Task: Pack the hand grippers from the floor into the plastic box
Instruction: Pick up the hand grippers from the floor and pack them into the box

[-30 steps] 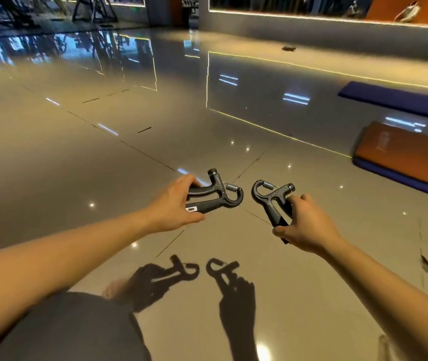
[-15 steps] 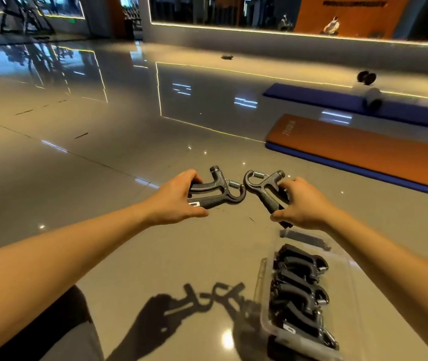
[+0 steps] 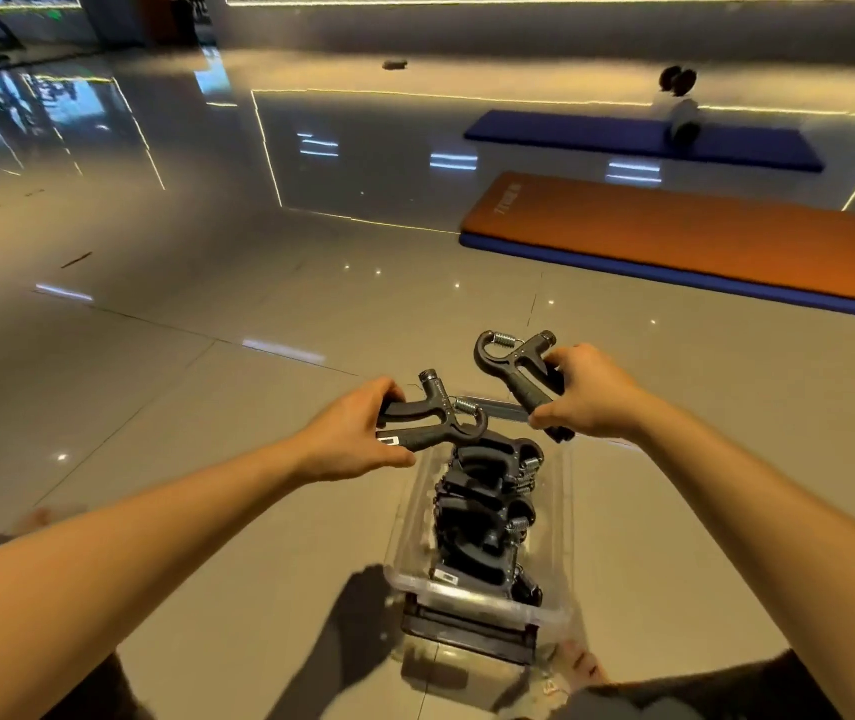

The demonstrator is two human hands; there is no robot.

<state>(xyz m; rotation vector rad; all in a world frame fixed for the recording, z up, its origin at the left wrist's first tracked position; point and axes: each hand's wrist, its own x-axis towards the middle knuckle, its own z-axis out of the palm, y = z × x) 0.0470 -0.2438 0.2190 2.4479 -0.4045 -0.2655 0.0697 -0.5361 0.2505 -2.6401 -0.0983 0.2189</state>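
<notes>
A clear plastic box [image 3: 557,527] stands on the tiled floor right below my hands, with several black hand grippers [image 3: 485,517] stacked inside it. My left hand [image 3: 357,433] holds one black hand gripper [image 3: 435,420] by its handles, spring end pointing right, over the box's far left corner. My right hand [image 3: 591,397] holds a second black hand gripper [image 3: 516,368] by its handles, looped spring end up and to the left, above the box's far end.
An orange mat [image 3: 700,236] on a blue one lies to the right, a longer blue mat [image 3: 638,140] behind it with a rolled item [image 3: 682,124] and dark weights [image 3: 677,77]. My knees show at the bottom corners.
My view has swung right and down, bringing the box under my hands. Both hands have carried their hand grippers over the box's far end, and the right one is now higher.
</notes>
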